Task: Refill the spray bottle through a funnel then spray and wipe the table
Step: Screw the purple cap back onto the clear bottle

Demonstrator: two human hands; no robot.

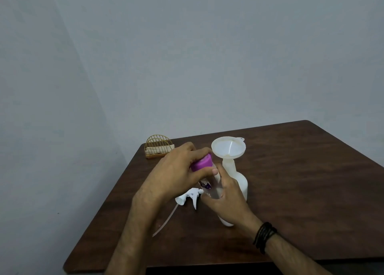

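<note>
1. Location: spray bottle (241, 183) stands upright at centre frame on the brown table (301, 181), with the white funnel (228, 148) seated in its open neck. The trigger head (190, 197), with its long dip tube, lies on the table just left of the bottle, below the left hand.
2. Refill bottle (209, 189): a clear container with a purple cap (201, 163), tilted, held in front of and just left of the spray bottle.
3. Left hand (178, 170): fingers curled round the purple cap, gripping it as if to unscrew.
4. Right hand (226, 195): fingers wrapped round the body of the refill bottle, steadying it. A dark cord bracelet (265, 237) sits on this wrist.
5. Handling, spray bottle: thin white plastic, judged light and easily tipped with the funnel on top. Hold it at the waist or shoulder, not by the funnel.
6. Handling, funnel: rigid, light, only resting in the neck; judged liable to lift or tilt if knocked.
7. Handling, refill bottle: smooth wall, judged slippery if wet; grip the body mid-height, as now.
8. Markings: a purple printed label shows on the refill bottle; its writing is too blurred to read. No other text is visible.
9. Other: a gold wire holder (159, 146) stands at the table's far left corner.
</note>
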